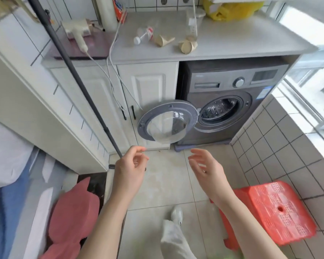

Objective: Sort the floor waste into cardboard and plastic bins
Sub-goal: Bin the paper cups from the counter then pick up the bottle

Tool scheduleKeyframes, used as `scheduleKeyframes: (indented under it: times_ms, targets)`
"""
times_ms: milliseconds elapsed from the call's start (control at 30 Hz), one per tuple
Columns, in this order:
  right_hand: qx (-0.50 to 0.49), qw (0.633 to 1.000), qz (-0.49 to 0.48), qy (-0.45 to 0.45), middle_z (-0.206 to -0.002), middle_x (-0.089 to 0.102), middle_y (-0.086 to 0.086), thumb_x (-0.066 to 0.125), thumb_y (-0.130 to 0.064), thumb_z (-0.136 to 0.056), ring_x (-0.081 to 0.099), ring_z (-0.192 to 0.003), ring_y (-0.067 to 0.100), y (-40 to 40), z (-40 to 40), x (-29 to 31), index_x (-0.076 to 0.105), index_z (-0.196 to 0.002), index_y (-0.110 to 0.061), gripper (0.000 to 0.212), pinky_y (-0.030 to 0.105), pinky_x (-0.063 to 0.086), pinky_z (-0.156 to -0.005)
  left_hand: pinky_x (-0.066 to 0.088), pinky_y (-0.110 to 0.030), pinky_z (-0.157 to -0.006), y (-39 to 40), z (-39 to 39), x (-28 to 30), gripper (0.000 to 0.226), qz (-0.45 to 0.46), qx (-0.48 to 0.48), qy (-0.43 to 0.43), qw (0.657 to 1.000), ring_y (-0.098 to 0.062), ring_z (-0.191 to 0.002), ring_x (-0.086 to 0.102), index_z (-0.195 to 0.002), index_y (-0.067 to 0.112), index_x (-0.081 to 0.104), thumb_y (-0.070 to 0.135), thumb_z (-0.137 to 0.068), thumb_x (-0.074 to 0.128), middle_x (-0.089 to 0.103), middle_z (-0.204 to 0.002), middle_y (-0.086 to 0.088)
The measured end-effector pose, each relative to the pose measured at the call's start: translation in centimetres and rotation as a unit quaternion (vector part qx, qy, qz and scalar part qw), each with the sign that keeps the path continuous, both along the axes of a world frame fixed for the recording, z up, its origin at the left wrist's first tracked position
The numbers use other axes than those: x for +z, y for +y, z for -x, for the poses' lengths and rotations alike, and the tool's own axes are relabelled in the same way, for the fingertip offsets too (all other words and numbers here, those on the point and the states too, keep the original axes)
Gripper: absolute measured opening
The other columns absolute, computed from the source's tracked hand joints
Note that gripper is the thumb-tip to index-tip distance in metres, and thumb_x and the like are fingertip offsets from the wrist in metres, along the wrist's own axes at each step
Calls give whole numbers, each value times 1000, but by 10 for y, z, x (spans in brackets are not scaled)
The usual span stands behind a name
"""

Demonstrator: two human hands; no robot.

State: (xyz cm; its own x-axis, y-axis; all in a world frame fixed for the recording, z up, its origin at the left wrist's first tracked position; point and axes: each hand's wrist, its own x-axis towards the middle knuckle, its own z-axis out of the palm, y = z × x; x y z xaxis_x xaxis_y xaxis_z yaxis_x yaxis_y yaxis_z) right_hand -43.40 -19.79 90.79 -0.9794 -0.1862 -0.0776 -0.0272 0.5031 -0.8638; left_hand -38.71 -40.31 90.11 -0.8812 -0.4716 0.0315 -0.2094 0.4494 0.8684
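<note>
My left hand point(129, 166) and my right hand point(204, 166) hover empty above the tiled floor, fingers loosely curled, in front of the washing machine. On the white countertop point(232, 43) far ahead lie a clear plastic bottle point(143, 35) with a red label and white cap, a crushed brown cardboard tube point(163, 40) beside it, and a second cardboard tube point(187, 46) to its right. A tall clear bottle point(192, 25) stands just behind that tube. No bins are in view.
The grey washing machine point(232, 101) has its round door point(168, 122) swung open toward me. A red plastic stool point(269, 210) stands at the right, a pink object point(73, 212) at the lower left. A black pole point(79, 81) leans diagonally. A yellow bag point(230, 8) sits at the counter's back.
</note>
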Motion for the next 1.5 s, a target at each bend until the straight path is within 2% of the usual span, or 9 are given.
scheduleKeyframes:
  times_ms: [133, 267, 400, 533, 633, 867, 1067, 1233, 1500]
  targets:
    - [5, 1000, 3, 23, -98, 65, -13, 56, -17, -93, 60, -95, 3, -17, 76, 15, 56, -118, -22, 26, 23, 47, -85, 44, -8, -66, -10, 67, 1, 17, -13, 6, 12, 1000, -4, -77, 64, -94, 25, 63, 11, -86, 58, 70, -78, 6]
    - [29, 999, -7, 40, -102, 65, -8, 54, -18, -93, 60, -100, 6, -29, 157, 32, 56, -119, -21, 26, 30, 51, -88, 49, -17, -73, -18, 141, 5, 18, -18, 4, -1, 1000, -4, -80, 65, -95, 27, 62, 12, -85, 60, 70, -79, 8]
    - [22, 998, -12, 54, -100, 66, -10, 55, -21, -93, 61, -99, 6, -38, 226, 42, 56, -118, -22, 25, 33, 50, -90, 45, -9, -68, -29, 211, 16, 16, 13, -18, 4, 1000, 4, -77, 61, -98, 29, 62, 17, -87, 62, 69, -81, 11]
    - [-1, 998, -15, 55, -104, 65, -8, 53, -21, -94, 60, -101, 6, -51, 292, 48, 55, -121, -22, 27, 33, 51, -91, 48, -15, -71, -46, 283, 25, 15, 45, -46, 0, 998, 2, -78, 62, -100, 26, 63, 19, -87, 62, 67, -81, 12]
    - [-17, 998, -15, 54, -108, 65, -6, 52, -21, -94, 59, -102, 6, -62, 335, 53, 54, -123, -21, 29, 31, 51, -90, 44, -4, -70, -59, 335, 31, 14, 47, -76, -8, 996, 7, -81, 59, -99, 27, 63, 18, -87, 62, 65, -85, 16]
    - [-95, 988, -48, 111, -117, 56, -3, 54, -19, -92, 57, -105, 15, -103, 429, 59, 51, -127, -18, 35, 40, 49, -93, 49, -26, -85, -98, 454, 49, 18, 81, -123, 43, 988, -7, -91, 60, -103, 18, 62, 12, -86, 60, 66, -98, 9]
    - [-126, 974, -142, 122, -133, 43, 8, 56, -21, -90, 47, -115, 32, -143, 491, 57, 44, -132, -15, 44, 39, 40, -98, 36, -21, -98, -129, 543, 51, 33, 209, -176, 106, 956, -22, -110, 51, -111, 12, 60, 7, -78, 65, 59, -115, -1]
    - [-131, 961, -224, 102, -136, 40, 10, 60, -30, -87, 40, -117, 34, -165, 517, 46, 41, -136, -14, 55, 40, 37, -101, 34, -50, -108, -136, 586, 29, 53, 247, -216, 96, 940, -38, -126, 42, -120, 5, 56, 11, -71, 76, 48, -134, -15]
    - [-159, 946, -265, 95, -130, 44, 12, 59, -11, -81, 39, -115, 37, -174, 522, 26, 46, -130, -13, 51, 45, 43, -93, 37, -29, -99, -139, 599, 8, 51, 253, -228, 97, 935, -29, -117, 50, -120, 11, 58, 7, -71, 72, 52, -131, -6]
